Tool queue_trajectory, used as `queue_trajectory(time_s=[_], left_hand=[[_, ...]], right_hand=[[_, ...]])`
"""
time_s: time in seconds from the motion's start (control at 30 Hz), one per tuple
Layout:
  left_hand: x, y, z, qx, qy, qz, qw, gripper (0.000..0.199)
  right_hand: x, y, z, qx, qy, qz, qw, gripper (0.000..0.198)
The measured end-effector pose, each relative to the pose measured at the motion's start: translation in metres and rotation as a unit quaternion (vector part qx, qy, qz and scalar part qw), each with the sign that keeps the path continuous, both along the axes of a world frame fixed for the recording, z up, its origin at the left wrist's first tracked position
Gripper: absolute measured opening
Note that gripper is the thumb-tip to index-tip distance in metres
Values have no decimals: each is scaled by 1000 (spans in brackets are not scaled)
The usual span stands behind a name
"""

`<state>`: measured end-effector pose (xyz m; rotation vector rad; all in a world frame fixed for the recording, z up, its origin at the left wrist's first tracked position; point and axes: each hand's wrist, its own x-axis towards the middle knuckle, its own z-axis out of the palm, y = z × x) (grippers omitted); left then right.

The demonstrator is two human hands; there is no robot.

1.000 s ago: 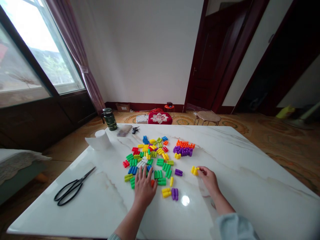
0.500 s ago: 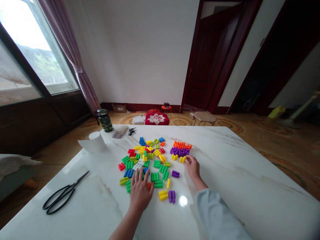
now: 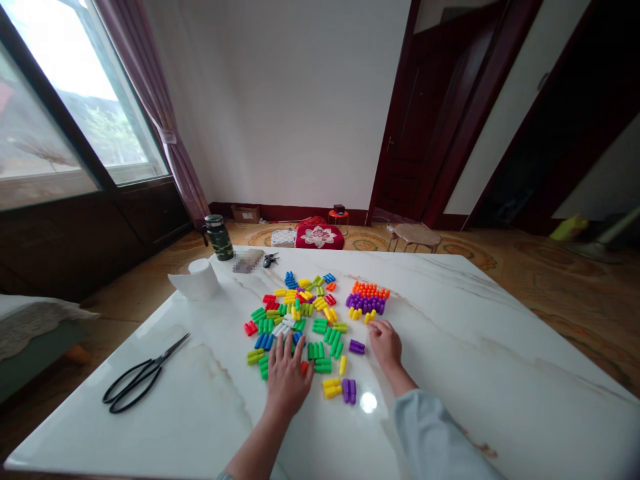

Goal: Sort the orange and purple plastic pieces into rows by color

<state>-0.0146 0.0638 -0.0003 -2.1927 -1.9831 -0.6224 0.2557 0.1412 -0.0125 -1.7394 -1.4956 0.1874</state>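
My left hand (image 3: 289, 377) lies flat with fingers spread over the near side of a pile of colourful bullet-shaped plastic blocks (image 3: 316, 349). An orange block (image 3: 305, 367) shows beside its thumb. My right hand (image 3: 387, 343) is closed, its thumb and fingertips pinched at the lower edge of a yellow block (image 3: 370, 316). Another yellow block (image 3: 355, 313) stands just left of that one. Behind them, purple blocks (image 3: 366, 304) and orange blocks (image 3: 371, 290) stand upright in tight rows. A purple block (image 3: 357, 347) lies left of my right hand.
Black-handled scissors (image 3: 145, 375) lie at the left of the white marble-look table (image 3: 500, 360). A white paper roll (image 3: 201, 279), a camouflage bottle (image 3: 219, 238) and a small dark tool (image 3: 270, 261) stand or lie towards the far left. A round stool (image 3: 415, 235) is beyond the table.
The view has shifted slightly, so everything sits a little further right. The yellow block at my right fingertips has turned slightly, and my right hand has come a little nearer to me.
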Motion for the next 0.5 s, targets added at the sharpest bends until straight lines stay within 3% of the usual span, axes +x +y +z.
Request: queue_trajectory(time_s=[0.3,0.5], left_hand=[[1,-2,3,-12,-34,5,999,56],[3,-4,3,4,-37,9,999,58]], right_hand=[[3,1,-3,-2,-85,47,995,39],[8,-19,-12,25,-214,101,971,42]])
